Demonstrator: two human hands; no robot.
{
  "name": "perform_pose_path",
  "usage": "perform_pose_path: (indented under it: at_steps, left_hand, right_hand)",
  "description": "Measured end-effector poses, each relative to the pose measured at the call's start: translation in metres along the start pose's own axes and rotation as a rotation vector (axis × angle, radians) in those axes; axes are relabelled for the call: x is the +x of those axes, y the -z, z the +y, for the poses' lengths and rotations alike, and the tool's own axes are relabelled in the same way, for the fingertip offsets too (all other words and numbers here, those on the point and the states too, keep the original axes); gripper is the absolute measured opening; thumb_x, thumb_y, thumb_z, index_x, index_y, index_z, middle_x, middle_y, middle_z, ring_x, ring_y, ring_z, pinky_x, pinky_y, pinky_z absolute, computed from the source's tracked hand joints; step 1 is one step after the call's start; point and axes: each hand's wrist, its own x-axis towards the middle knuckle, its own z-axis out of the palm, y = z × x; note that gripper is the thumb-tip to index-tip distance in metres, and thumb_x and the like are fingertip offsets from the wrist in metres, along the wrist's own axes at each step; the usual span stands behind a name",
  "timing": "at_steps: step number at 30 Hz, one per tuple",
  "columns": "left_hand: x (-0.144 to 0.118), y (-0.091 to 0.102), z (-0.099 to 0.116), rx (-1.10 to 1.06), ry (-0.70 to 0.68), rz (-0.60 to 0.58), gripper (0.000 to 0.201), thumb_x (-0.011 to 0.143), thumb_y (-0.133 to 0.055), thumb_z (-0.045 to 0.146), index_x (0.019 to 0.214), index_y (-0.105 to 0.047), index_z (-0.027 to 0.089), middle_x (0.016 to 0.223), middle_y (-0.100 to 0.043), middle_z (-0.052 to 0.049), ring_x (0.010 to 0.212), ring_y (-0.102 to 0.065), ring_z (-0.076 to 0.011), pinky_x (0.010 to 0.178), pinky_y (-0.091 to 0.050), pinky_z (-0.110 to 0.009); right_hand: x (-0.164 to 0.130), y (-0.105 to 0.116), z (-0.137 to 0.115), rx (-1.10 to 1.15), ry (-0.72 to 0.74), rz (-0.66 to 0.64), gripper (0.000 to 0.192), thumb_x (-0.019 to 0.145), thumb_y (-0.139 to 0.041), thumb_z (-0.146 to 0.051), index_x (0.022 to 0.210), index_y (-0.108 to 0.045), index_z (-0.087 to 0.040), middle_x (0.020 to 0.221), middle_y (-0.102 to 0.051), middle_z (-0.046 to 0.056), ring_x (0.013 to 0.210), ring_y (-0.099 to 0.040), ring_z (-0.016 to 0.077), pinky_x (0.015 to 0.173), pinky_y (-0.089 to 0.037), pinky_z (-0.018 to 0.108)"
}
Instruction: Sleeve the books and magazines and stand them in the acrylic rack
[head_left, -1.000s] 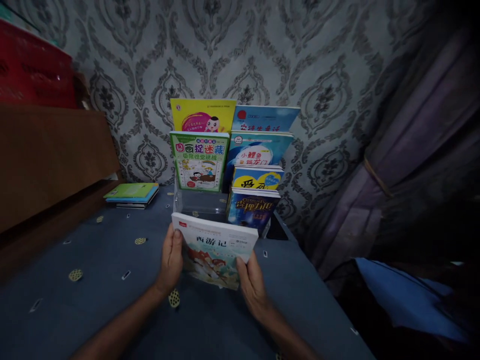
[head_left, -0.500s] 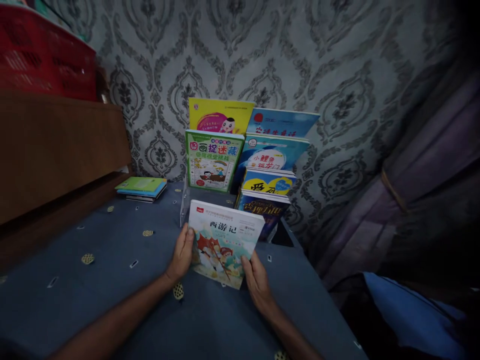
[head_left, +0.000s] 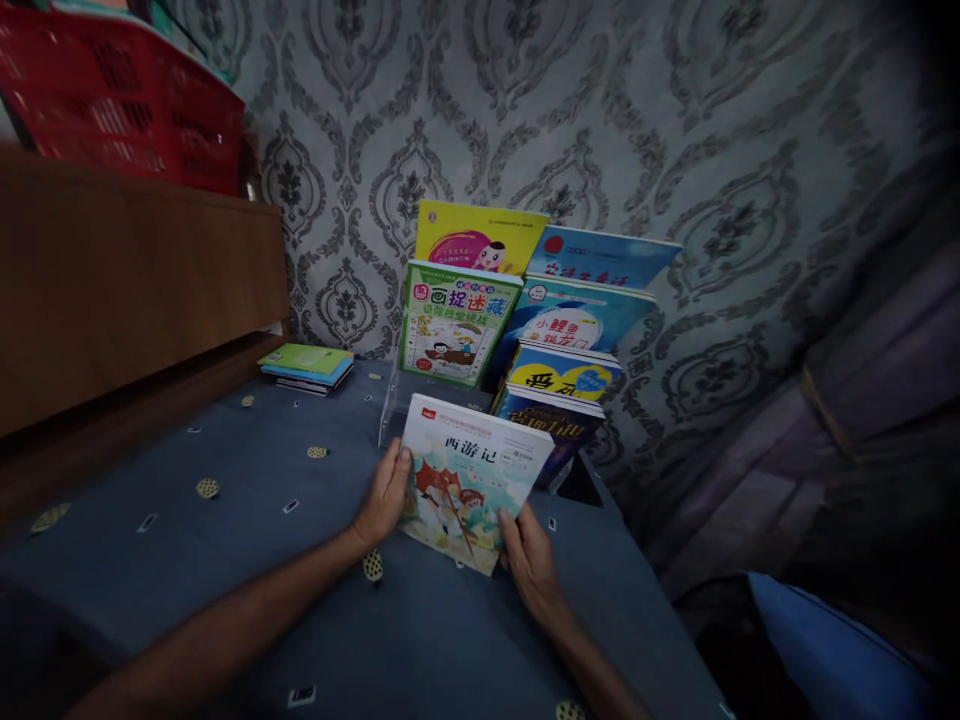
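At the upper left of the frame, a red basket point(head_left: 150, 110) sits on a brown cabinet point(head_left: 142, 300). Left of centre, a small pile of books point(head_left: 307, 362), a green one on top, lies flat on the dark blue cloth point(head_left: 225, 560) near the patterned wall point(head_left: 352, 200). Just left of centre, the left hand point(head_left: 384, 497) grips the left edge of a white book point(head_left: 472, 485), thumb on the front cover. The book is at the centre, a little below the middle, tilted back, cover showing. Behind it, a clear stand point(head_left: 388, 400) bears a yellow book point(head_left: 480, 235) and, before that, a green book point(head_left: 457, 325). The right hand point(head_left: 534, 562) grips the white book's lower right edge, thumb also on the cover. Above that hand, blue books point(head_left: 585, 310) stand in a stepped column. At the right, a purple curtain point(head_left: 840, 420) hangs, tied with a band.
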Motion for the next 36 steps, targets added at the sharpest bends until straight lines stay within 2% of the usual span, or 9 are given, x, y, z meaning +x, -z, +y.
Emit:
perform_pose_path:
  at_steps: [3,7,11,16,20,25,30,33,36]
  left_hand:
    - [-0.001,0.0,0.003,0.012,-0.025,-0.037,0.066,0.089,-0.051,0.074,0.122,-0.066,0.018,0.127,-0.07,-0.012,0.131,-0.056,-0.0297,0.117,-0.037,-0.042]
    - [-0.001,0.001,0.004,0.034,-0.032,-0.051,0.062,0.09,-0.049,0.073,0.116,-0.067,0.02,0.121,-0.071,-0.011,0.119,-0.061,-0.0287,0.108,-0.044,-0.039]
    - [0.0,0.001,0.004,0.063,-0.063,-0.041,0.053,0.093,-0.047,0.07,0.108,-0.062,0.022,0.115,-0.071,-0.009,0.11,-0.062,-0.0252,0.103,-0.046,-0.037]
    - [0.001,0.002,0.008,0.12,-0.124,-0.074,0.044,0.097,-0.043,0.062,0.107,-0.056,0.021,0.103,-0.068,-0.005,0.101,-0.061,-0.0213,0.096,-0.045,-0.032]
    - [0.011,0.01,0.015,0.264,-0.132,-0.141,0.037,0.097,-0.044,0.057,0.088,-0.053,0.022,0.082,-0.062,-0.001,0.084,-0.059,-0.0192,0.081,-0.045,-0.03]
    - [0.021,0.024,0.028,0.537,-0.203,-0.231,0.031,0.095,-0.044,0.046,0.076,-0.045,0.022,0.071,-0.052,0.003,0.069,-0.05,-0.0153,0.068,-0.037,-0.028]
    - [0.022,0.031,0.035,0.545,-0.184,-0.302,0.029,0.095,-0.04,0.045,0.077,-0.043,0.023,0.072,-0.053,0.002,0.069,-0.051,-0.0157,0.066,-0.037,-0.028]
    - [0.025,0.035,0.039,0.563,-0.187,-0.295,0.029,0.094,-0.039,0.046,0.078,-0.043,0.023,0.073,-0.053,0.002,0.069,-0.052,-0.0159,0.066,-0.039,-0.028]
    - [0.033,0.041,0.047,0.597,-0.21,-0.267,0.028,0.095,-0.038,0.046,0.08,-0.044,0.023,0.073,-0.052,0.002,0.069,-0.053,-0.0163,0.065,-0.041,-0.028]
  right_hand:
    - [0.0,0.0,-0.002,-0.004,-0.004,0.004,0.056,0.088,-0.055,-0.066,0.119,-0.071,-0.023,0.087,-0.074,0.007,0.075,-0.066,0.0275,0.072,-0.059,0.043]
    - [0.001,0.001,-0.001,-0.014,0.005,0.005,0.053,0.088,-0.056,-0.065,0.117,-0.072,-0.024,0.083,-0.073,0.006,0.073,-0.064,0.0276,0.068,-0.057,0.041]
    - [0.0,0.001,0.003,-0.038,-0.005,0.012,0.054,0.089,-0.054,-0.065,0.119,-0.071,-0.024,0.087,-0.073,0.007,0.072,-0.063,0.0272,0.066,-0.056,0.04]
    - [-0.004,0.004,0.007,-0.06,-0.034,-0.007,0.054,0.092,-0.052,-0.064,0.118,-0.069,-0.021,0.092,-0.074,0.008,0.059,-0.056,0.0207,0.057,-0.052,0.035]
    - [-0.004,0.007,0.005,-0.042,-0.026,-0.003,0.049,0.092,-0.054,-0.064,0.113,-0.067,-0.021,0.094,-0.075,0.009,0.06,-0.057,0.02,0.05,-0.049,0.03]
    - [-0.001,0.009,0.004,-0.042,-0.022,0.002,0.043,0.093,-0.055,-0.06,0.11,-0.065,-0.021,0.095,-0.075,0.009,0.061,-0.058,0.019,0.054,-0.05,0.03]
    - [0.002,0.009,0.003,-0.046,-0.006,-0.026,0.04,0.095,-0.055,-0.057,0.109,-0.064,-0.021,0.098,-0.075,0.009,0.065,-0.062,0.0197,0.056,-0.052,0.03]
    - [0.009,0.008,-0.004,-0.066,0.064,-0.051,0.036,0.096,-0.054,-0.052,0.11,-0.062,-0.021,0.103,-0.074,0.009,0.074,-0.066,0.0205,0.063,-0.055,0.031]
    - [0.022,0.005,-0.016,-0.099,0.133,-0.075,0.031,0.098,-0.051,-0.049,0.111,-0.061,-0.021,0.1,-0.074,0.007,0.072,-0.065,0.0196,0.062,-0.056,0.03]
